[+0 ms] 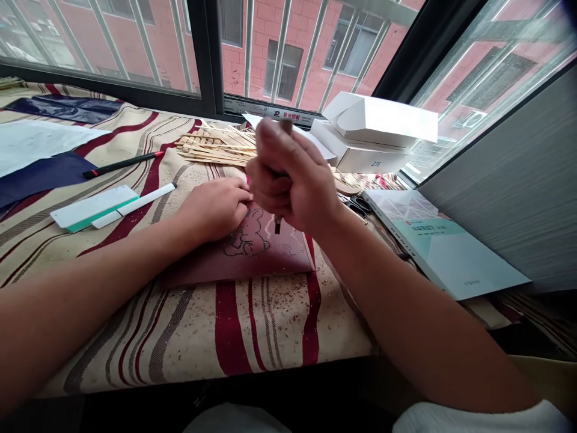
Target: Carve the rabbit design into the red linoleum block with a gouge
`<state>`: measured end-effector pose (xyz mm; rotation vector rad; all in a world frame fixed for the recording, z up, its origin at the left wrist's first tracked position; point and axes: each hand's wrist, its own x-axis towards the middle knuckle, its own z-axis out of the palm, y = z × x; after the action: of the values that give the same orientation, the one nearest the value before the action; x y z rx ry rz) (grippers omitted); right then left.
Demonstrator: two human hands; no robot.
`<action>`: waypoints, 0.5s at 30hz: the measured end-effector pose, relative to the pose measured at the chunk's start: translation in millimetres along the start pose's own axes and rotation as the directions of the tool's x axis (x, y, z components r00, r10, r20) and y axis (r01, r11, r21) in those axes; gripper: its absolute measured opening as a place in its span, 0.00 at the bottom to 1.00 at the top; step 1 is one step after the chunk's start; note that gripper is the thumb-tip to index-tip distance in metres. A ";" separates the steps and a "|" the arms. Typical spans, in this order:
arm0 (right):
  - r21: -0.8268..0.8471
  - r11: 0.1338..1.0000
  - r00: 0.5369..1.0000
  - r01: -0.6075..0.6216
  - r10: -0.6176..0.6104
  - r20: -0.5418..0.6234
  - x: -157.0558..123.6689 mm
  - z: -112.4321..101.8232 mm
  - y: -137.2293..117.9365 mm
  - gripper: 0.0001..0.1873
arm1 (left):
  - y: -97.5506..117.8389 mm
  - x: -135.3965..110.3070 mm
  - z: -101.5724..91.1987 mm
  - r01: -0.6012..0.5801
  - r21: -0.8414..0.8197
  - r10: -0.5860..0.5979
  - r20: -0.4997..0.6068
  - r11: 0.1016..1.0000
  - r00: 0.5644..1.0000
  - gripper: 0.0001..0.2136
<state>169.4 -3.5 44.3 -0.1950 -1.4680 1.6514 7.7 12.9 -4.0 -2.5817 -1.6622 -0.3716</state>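
A dark red board lies on the striped cloth, with a cartoon-like animal figure cut into it in dark lines and paler marks to the right. My right hand is closed in a fist around an upright carving tool; the dark lower end of the carving tool points down just over the board. Whether that end touches the surface I cannot tell. My left hand rests palm down on the upper left part of the board, its fingers bent slightly and their tips partly hidden behind my right fist.
Small shavings litter the striped cloth. Behind the board are thin wooden sticks, a white box and black scissors. A book lies right; a white-and-green case, white pen and black pen lie left.
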 end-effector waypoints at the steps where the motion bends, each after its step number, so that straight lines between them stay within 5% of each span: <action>1: -0.033 0.999 0.998 0.005 -0.007 -0.058 0.6 -2.7 -1.4 0.32 | 0.2 -0.5 -1.7 -0.007 0.013 0.007 0.021 1.000 1.000 0.21; 5: -0.141 0.987 0.968 -0.083 0.046 -0.247 4.4 -9.5 6.4 0.34 | -2.9 -2.9 -5.6 -0.054 0.019 0.054 0.046 0.998 0.997 0.22; 15: -0.173 0.973 0.920 -0.150 0.073 -0.385 9.2 2.0 26.9 0.31 | -4.3 -3.5 -4.2 -0.090 0.000 0.090 0.033 0.996 0.995 0.17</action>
<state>149.2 4.1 25.6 -0.6838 -1.3396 1.4520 1.7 10.9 -1.0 -2.6645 -1.5487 -0.3252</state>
